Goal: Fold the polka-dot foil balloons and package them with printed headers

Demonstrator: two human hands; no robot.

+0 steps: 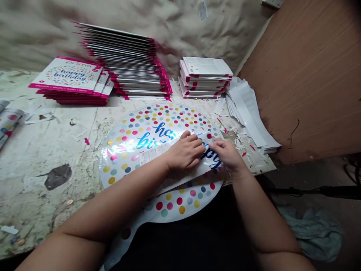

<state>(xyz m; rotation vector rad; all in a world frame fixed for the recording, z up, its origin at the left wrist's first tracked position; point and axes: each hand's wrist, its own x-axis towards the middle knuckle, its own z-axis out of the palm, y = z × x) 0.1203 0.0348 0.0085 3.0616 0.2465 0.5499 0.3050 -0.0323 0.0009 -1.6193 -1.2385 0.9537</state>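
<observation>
A white foil balloon (pixel 180 203) with coloured dots and blue "happy birthday" lettering lies flat at the table's front edge, its tail hanging towards me. Across its middle is a printed paper sheet (pixel 152 155), partly covered by my forearm, with a shiny flap of balloon foil turned over on its right. My left hand (pixel 187 150) presses on the sheet and foil with its fingers curled together; what lies under the fingers is hidden. At the right edge of the fold, my right hand (pixel 225 152) pinches the balloon foil between thumb and fingers.
Pink-edged "happy birthday" packets (pixel 67 77) lie at the back left, beside a tall leaning stack (pixel 135 64). Another packet stack (pixel 205 71) and white paper strips (pixel 251 113) are at the back right. A brown board (pixel 307 79) stands on the right. Paper scraps litter the worn table (pixel 76 150).
</observation>
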